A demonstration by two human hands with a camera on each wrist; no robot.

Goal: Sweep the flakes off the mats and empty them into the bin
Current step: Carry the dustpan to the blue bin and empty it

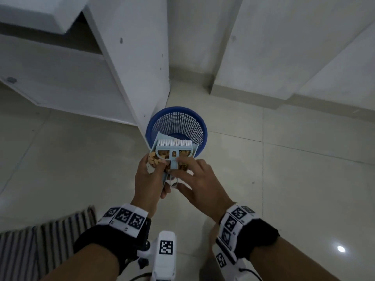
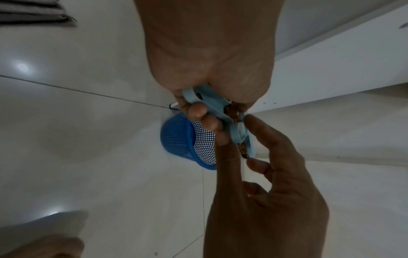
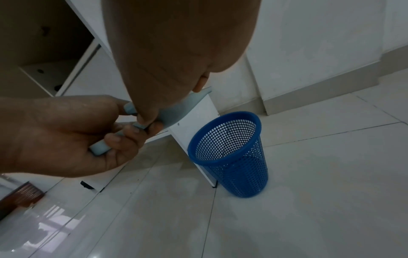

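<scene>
Glossy pale floor tiles (image 1: 284,179) carry a round blue mesh plastic bin (image 1: 183,123) beside a white cabinet (image 1: 129,63), a striped mat (image 1: 30,240) cut off at the frame's corner. Left hand (image 1: 149,179) grips the handle of a pale blue plastic dustpan (image 1: 157,141) over the bin's rim, brown flakes (image 1: 154,159) heaped inside, partly hidden. Right hand (image 1: 199,182), fingertips curled, pinches the handle of a white-bristled brush (image 1: 174,147) lying in the pan.

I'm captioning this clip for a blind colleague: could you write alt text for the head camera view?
Two bare hands hold a pale blue dustpan full of brown flakes, a white-bristled brush lying in it, above a blue mesh bin on a pale tiled floor. The left hand grips the dustpan handle; the right hand touches the brush handle. A striped mat lies lower left.
</scene>
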